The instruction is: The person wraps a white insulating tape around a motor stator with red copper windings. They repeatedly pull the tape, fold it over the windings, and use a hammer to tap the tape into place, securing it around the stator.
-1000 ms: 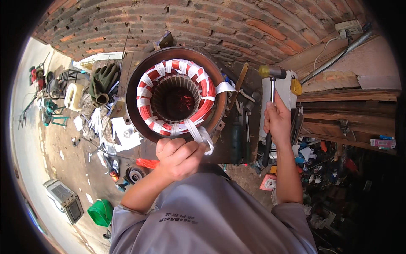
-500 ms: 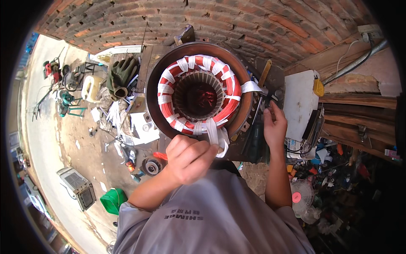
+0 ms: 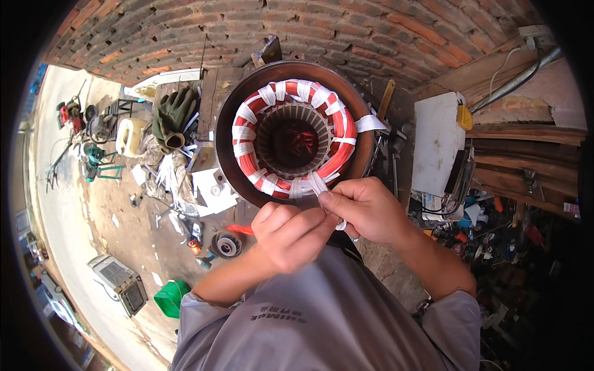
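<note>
A motor stator stands open end up in a round brown metal housing (image 3: 221,123). Its ring of red copper windings (image 3: 249,162) is bound at intervals with white cloth tape, around a slotted core (image 3: 265,133). From the near side of the ring a white tape (image 3: 317,183) runs to my hands. My left hand (image 3: 291,235) is closed in a fist on the tape's end. Thumb against fingers, my right hand (image 3: 365,209) pinches the same tape right beside it. Another tape tail (image 3: 370,123) sticks out at the ring's right side.
Dark green gloves (image 3: 175,117) and white paper strips lie left of the housing. Right of it are hand tools (image 3: 396,154) and a whitish board (image 3: 436,145). A brick wall (image 3: 297,31) closes the far side. A green bucket (image 3: 171,298) stands at lower left.
My right hand has come left from the tools beside the housing and now grips the tape next to my left hand. The left hand stays closed on the tape.
</note>
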`<move>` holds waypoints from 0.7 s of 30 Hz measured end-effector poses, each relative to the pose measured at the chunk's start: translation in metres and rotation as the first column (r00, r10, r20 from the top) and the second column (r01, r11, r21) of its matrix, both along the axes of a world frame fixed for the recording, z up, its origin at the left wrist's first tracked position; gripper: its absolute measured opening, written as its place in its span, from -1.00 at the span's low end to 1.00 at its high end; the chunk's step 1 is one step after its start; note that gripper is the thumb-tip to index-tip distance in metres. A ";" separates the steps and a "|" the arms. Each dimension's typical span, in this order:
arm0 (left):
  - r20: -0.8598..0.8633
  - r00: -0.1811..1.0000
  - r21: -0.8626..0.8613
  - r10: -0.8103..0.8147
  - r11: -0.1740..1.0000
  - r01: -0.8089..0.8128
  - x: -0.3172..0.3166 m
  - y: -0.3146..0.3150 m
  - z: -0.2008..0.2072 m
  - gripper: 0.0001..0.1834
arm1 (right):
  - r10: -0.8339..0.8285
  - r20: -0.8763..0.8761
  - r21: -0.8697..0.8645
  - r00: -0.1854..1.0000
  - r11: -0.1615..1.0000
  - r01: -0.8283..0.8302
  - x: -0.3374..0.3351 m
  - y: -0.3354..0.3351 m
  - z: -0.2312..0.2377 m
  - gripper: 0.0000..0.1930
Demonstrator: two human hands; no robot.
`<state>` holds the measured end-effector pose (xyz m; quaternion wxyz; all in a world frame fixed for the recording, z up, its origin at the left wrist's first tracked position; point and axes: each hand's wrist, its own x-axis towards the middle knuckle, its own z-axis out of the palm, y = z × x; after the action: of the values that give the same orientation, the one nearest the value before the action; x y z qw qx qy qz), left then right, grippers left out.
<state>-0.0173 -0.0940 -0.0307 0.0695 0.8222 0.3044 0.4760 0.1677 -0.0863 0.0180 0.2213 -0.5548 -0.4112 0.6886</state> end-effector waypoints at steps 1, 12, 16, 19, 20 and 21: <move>-0.037 0.995 -0.102 -0.088 0.991 0.084 -0.007 0.005 0.010 -0.71 | -0.053 -0.031 -0.011 0.998 0.999 0.053 0.002 -0.005 -0.003 -0.59; -0.123 0.761 -0.963 -0.637 -0.108 -0.245 0.003 0.136 0.056 -0.63 | -0.248 -0.121 0.061 0.961 0.965 0.257 -0.004 -0.039 -0.022 -0.61; -0.252 0.667 -0.880 -0.702 -0.121 -0.460 0.019 0.148 0.067 -0.64 | -0.263 -0.076 0.301 0.962 0.914 0.273 -0.009 -0.048 -0.039 -0.67; -0.269 0.619 -0.863 -0.738 -0.101 -0.496 0.027 0.148 0.067 -0.66 | -0.309 -0.011 0.411 0.951 0.865 0.286 -0.018 -0.058 -0.051 -0.77; -0.290 0.613 -0.869 -0.735 -0.067 -0.490 0.029 0.146 0.069 -0.67 | -0.374 -0.027 0.479 0.927 0.809 0.340 -0.018 -0.064 -0.051 -0.80; -0.309 0.608 -0.874 -0.731 -0.033 -0.485 0.031 0.145 0.071 -0.68 | -0.436 -0.048 0.541 0.899 0.745 0.390 -0.020 -0.072 -0.049 -0.83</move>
<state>0.0133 0.0506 0.0399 0.5450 0.6390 0.4419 -0.3153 0.1479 -0.1586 -0.0315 0.4976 -0.5747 -0.4631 0.4558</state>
